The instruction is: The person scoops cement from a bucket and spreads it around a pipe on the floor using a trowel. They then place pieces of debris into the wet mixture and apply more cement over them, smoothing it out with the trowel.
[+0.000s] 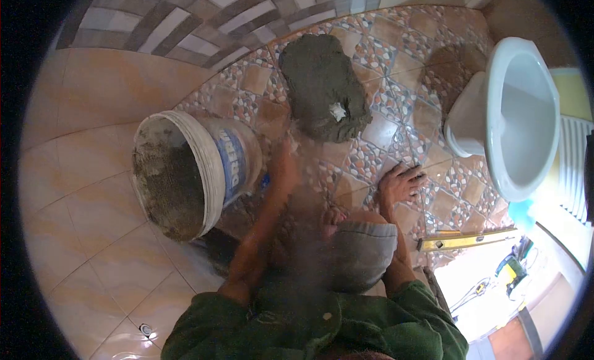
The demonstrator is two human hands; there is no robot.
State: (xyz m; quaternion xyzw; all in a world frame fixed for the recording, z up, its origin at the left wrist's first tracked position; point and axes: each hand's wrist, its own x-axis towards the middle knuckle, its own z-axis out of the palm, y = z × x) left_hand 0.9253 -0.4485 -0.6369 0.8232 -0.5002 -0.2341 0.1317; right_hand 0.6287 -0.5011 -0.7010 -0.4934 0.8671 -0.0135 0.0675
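Left hand (284,168) blurred, forearm (252,251) extended; right hand (401,184) palm-down, fingers (413,173) spread.

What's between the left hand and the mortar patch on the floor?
Only bare patterned tile between the left hand and the mortar patch; head view shows it.

- Glossy peach-beige tiles are covering the left wall (68,199).
- Grey, brown and white block-pattern tiles (185,26) are lining the upper-left wall.
- Brown squares and pebble patterns are alternating across the floor (402,81).
- Bright light (461,282) is flooding the lower right.
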